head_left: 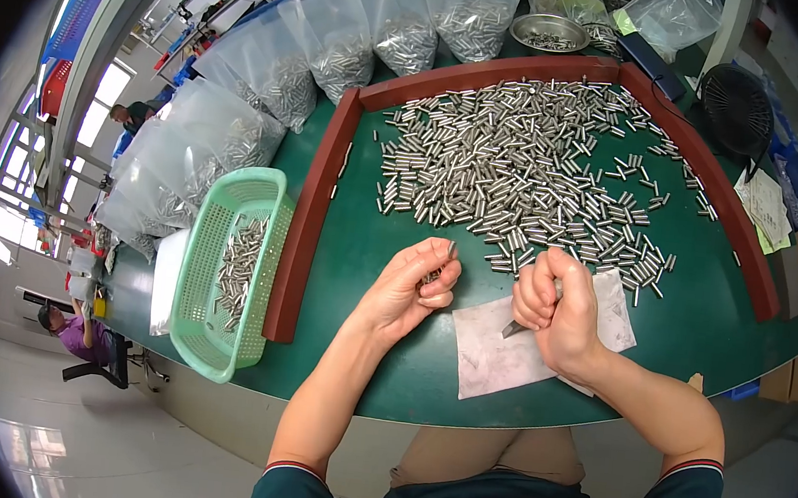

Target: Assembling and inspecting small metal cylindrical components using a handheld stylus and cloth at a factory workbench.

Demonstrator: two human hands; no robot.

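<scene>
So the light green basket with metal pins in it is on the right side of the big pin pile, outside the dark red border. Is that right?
Not quite: the head view shows the light green basket with metal pins in it on the left side of the big pin pile, outside the dark red border.

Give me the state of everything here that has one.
Left hand: curled, holding metal pins
Right hand: fisted around a flat grey tool
Pin pile: loose, inside the red frame
Cloth: spread, stained
Green basket: partly filled with pins
Clear bags: partly filled
Metal bowl: holding small parts
Fan: running or not, cannot tell
</scene>
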